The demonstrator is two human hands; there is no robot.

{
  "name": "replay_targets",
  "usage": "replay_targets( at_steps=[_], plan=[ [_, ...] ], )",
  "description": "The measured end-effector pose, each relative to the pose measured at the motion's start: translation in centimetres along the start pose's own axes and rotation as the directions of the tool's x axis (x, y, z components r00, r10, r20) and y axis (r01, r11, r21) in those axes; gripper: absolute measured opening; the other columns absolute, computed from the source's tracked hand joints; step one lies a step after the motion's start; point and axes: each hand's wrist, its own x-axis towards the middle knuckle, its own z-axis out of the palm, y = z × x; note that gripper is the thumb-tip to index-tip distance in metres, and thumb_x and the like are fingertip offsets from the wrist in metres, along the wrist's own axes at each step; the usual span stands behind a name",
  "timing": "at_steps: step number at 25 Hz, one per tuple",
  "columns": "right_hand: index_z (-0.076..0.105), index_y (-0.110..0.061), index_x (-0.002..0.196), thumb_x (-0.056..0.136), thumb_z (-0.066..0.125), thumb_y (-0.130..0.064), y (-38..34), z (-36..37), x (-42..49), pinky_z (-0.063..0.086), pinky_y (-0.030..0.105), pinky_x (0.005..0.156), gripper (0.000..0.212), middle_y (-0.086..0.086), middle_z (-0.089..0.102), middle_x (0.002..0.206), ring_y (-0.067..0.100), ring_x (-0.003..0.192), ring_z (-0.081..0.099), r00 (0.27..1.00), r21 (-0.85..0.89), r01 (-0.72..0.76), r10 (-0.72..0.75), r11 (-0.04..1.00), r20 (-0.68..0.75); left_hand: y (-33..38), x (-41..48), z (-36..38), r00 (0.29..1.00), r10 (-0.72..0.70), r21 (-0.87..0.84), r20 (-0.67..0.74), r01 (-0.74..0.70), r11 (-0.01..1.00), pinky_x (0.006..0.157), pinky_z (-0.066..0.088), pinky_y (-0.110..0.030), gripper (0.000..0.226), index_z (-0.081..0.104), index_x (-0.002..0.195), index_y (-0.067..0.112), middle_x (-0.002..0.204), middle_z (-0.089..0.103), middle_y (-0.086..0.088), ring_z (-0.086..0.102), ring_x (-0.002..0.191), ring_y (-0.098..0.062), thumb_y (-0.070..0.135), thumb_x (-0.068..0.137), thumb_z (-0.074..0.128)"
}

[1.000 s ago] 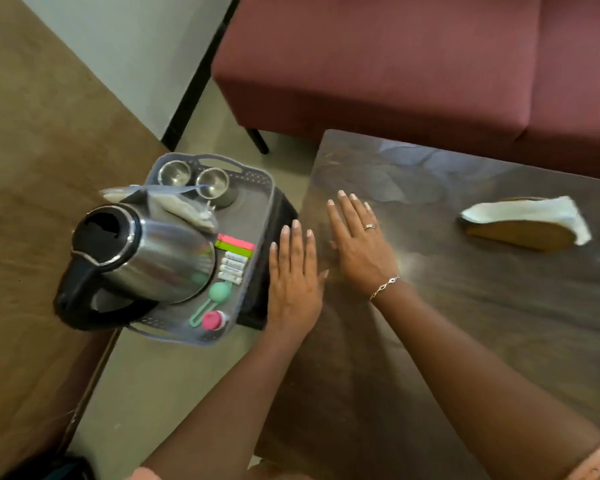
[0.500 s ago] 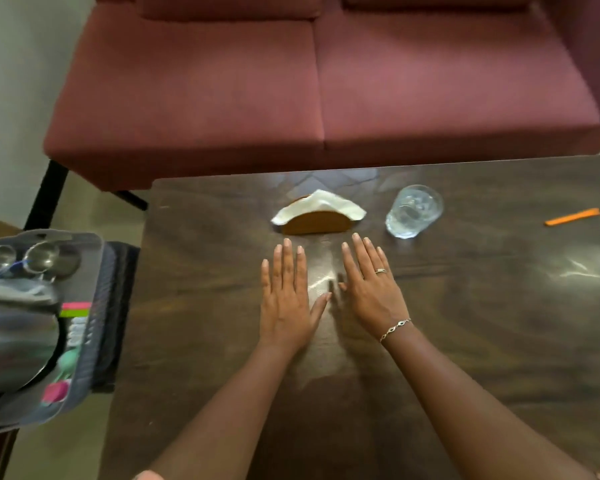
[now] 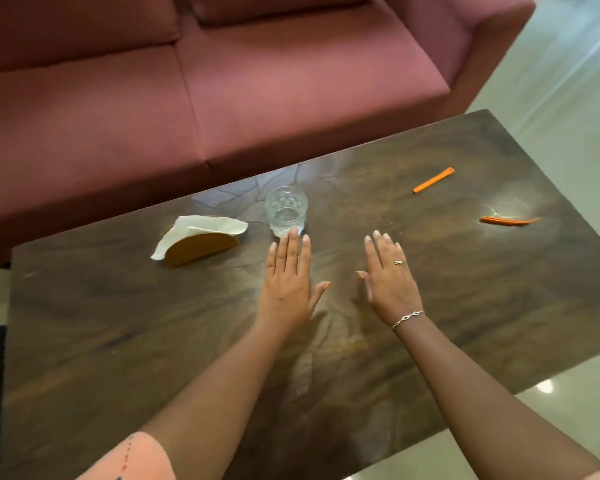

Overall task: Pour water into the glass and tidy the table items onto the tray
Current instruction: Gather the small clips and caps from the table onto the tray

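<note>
— Where is the glass standing?

— The glass [image 3: 286, 211] is standing upright on the desk [image 3: 118, 323], toward the far edge, just beyond the left hand [image 3: 288, 282]. That hand's middle fingertip is lying right at its base. I cannot tell if it is touching the glass.

— Are the hands gripping anything?

— No, nothing. Both are lying flat, palms down, with fingers straight and close together and thumbs pointing toward each other. I cannot tell if they are pressing on the desk or hovering just over it. The right hand [image 3: 390, 282] is lying a little apart from the left, wearing a ring [image 3: 398, 262] and a bracelet [image 3: 407, 318].

— What is sitting around them?

— Just left of the glass, a brown holder [image 3: 201, 249] is standing with white napkins [image 3: 205, 226] drooping over its top. Well to the right, an orange stick [image 3: 433, 180] is lying near the far edge. An orange strip [image 3: 508, 221] is lying closer to the right end, beside a patch of glare.

— And beyond the desk?

— A maroon sofa [image 3: 291, 81] is running along the far side, and pale glossy floor [image 3: 568, 98] is showing at the right.
</note>
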Motion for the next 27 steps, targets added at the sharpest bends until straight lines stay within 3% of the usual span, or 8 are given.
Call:
replay_targets(
  at_steps=[3,5,8,12,16,21,24,27],
  plan=[
    [0.05,0.008,0.122,0.079,0.062,-0.015,5.8,0.4,-0.7,0.038,0.05,0.101,0.05,0.027,0.054,0.126,0.042,0.118,0.051,0.995,-0.032,-0.082,0.084,0.996,0.054,2.2,2.9,0.6,0.989,0.144,0.035,0.032,-0.145,0.989,0.116,0.008,-0.044,0.076,0.027,0.142,-0.001,0.15,0.024,-0.023,0.022,0.14,-0.034,0.053,0.088,0.027],
    [0.051,0.01,0.12,0.068,0.074,-0.004,10.3,0.4,-0.7,0.039,0.054,0.098,0.058,0.029,0.055,0.122,0.044,0.116,0.051,0.979,-0.041,-0.162,0.166,0.986,0.117,4.1,5.4,1.1,0.959,0.275,0.091,0.075,-0.281,0.955,0.118,0.0,-0.043,0.076,0.018,0.145,0.001,0.153,0.016,-0.021,0.015,0.143,-0.032,0.053,0.091,0.026],
    [0.048,0.013,0.121,0.069,0.071,0.004,17.0,0.4,-0.5,0.035,0.051,0.102,0.058,0.031,0.052,0.122,0.045,0.119,0.047,0.94,-0.071,-0.283,0.291,0.956,0.175,7.4,9.8,2.2,0.902,0.4,0.099,0.163,-0.418,0.903,0.114,-0.012,-0.039,0.075,-0.004,0.147,0.005,0.156,-0.007,-0.015,-0.008,0.145,-0.027,0.051,0.096,0.028],
    [0.048,0.009,0.115,0.078,0.061,0.003,23.3,-0.2,0.5,0.032,0.045,0.102,0.039,0.027,0.047,0.124,0.041,0.12,0.041,0.902,-0.124,-0.368,0.386,0.922,0.192,11.5,15.5,3.4,0.865,0.471,0.113,0.176,-0.493,0.863,0.117,-0.006,-0.039,0.069,0.004,0.148,0.005,0.157,0.001,-0.015,-0.002,0.145,-0.027,0.044,0.098,0.031],
    [0.05,0.006,0.106,0.08,0.054,0.005,27.6,-0.1,2.2,0.042,0.044,0.083,0.026,0.022,0.049,0.116,0.038,0.111,0.043,0.858,-0.121,-0.459,0.475,0.88,0.195,15.1,21.1,5.4,0.859,0.485,-0.044,0.163,-0.485,0.873,0.117,0.011,-0.036,0.058,0.027,0.142,0.003,0.151,0.023,-0.016,0.017,0.142,-0.029,0.031,0.095,0.048],
    [0.053,0.004,0.103,0.085,0.051,0.002,30.3,1.5,4.9,0.043,0.043,0.07,0.018,0.021,0.051,0.112,0.038,0.104,0.046,0.9,-0.12,-0.402,0.416,0.908,0.128,17.2,26.5,7.3,0.919,0.387,-0.223,0.074,-0.363,0.905,0.1,0.04,-0.038,0.037,0.048,0.122,0.005,0.129,0.045,-0.012,0.043,0.12,-0.028,0.02,0.089,0.057],
    [0.054,0.006,0.098,0.085,0.046,0.006,31.3,3.0,6.0,0.035,0.039,0.063,0.014,0.023,0.052,0.107,0.04,0.096,0.049,0.928,-0.112,-0.367,0.372,0.924,0.028,18.1,28.7,7.8,0.965,0.262,-0.278,-0.022,-0.258,0.925,0.09,0.044,-0.037,0.028,0.051,0.114,0.007,0.118,0.051,-0.011,0.048,0.108,-0.027,0.019,0.09,0.056],
    [0.058,0.008,0.087,0.079,0.048,0.012,32.1,4.6,6.7,0.041,0.041,0.059,0.014,0.026,0.056,0.093,0.043,0.081,0.054,0.95,-0.079,-0.305,0.298,0.949,-0.093,18.4,30.5,8.3,0.988,0.146,-0.319,-0.059,-0.157,0.935,0.088,0.044,-0.035,0.028,0.053,0.108,0.008,0.113,0.054,-0.009,0.049,0.104,-0.025,0.023,0.087,0.062]
  ],
)
